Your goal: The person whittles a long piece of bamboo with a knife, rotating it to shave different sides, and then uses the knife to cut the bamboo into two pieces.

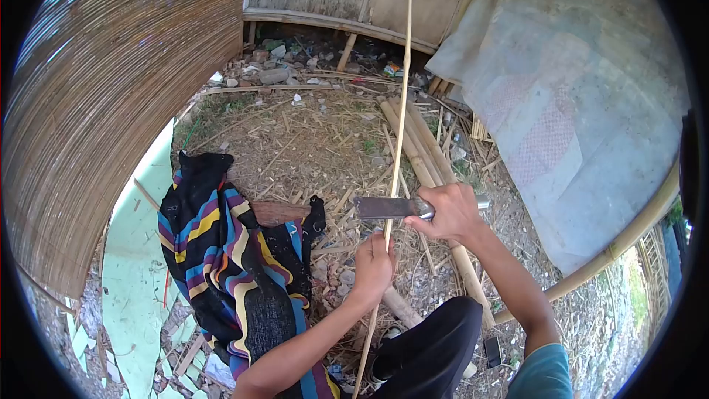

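My left hand [374, 266] is closed around a long, thin bamboo strip [403, 103], which runs from the bottom of the view up toward the far wall. Just above that hand, a dark, broad-bladed knife [382, 207] lies crosswise over the strip, overlapping it in this view. My right hand [450, 210] grips the knife's handle, whose shiny end [483, 202] sticks out past the fist. Beneath the hands, the ground is strewn with bamboo shavings.
Bamboo poles [422, 144] lie on the ground ahead. A striped cloth [229, 251] is at left, beside a wooden block [281, 213] and a pale green sheet [133, 281]. A slatted bamboo screen [111, 103] stands left; a plastic sheet [569, 103] hangs right. Rubble lines the far wall.
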Action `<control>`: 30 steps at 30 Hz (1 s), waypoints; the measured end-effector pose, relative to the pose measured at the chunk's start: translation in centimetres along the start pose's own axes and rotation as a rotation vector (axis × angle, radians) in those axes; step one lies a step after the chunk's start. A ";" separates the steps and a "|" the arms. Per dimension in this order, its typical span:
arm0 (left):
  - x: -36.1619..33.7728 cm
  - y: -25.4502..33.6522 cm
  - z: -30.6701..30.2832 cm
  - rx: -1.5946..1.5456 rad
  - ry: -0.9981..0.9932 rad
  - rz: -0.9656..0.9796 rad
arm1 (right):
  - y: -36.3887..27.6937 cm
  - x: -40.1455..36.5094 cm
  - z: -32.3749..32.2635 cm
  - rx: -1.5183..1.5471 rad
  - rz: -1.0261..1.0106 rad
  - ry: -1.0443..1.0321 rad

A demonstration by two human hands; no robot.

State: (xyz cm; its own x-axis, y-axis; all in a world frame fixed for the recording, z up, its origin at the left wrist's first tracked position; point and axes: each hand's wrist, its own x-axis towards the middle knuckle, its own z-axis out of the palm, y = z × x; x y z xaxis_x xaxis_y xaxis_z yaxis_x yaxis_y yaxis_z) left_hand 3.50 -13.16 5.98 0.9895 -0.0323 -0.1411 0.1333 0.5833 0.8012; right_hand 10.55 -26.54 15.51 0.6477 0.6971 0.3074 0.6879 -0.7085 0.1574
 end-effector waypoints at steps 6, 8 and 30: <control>-0.6 -0.1 0.5 -0.040 0.025 -0.060 | -2.9 -2.1 -0.2 0.016 -0.069 -0.056; -0.7 -0.5 0.6 0.034 0.025 -0.079 | -1.5 -1.3 -0.2 0.003 -0.064 -0.048; 0.2 -2.2 0.4 0.015 0.075 -0.047 | 0.7 0.7 -0.3 -0.146 -0.114 0.010</control>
State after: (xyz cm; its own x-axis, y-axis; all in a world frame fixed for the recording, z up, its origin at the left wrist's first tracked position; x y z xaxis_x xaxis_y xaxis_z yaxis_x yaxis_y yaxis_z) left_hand 3.40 -14.73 4.45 0.9752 0.0019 -0.2212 0.1806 0.5707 0.8011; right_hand 11.38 -26.63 16.12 0.5647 0.7730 0.2892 0.7011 -0.6341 0.3260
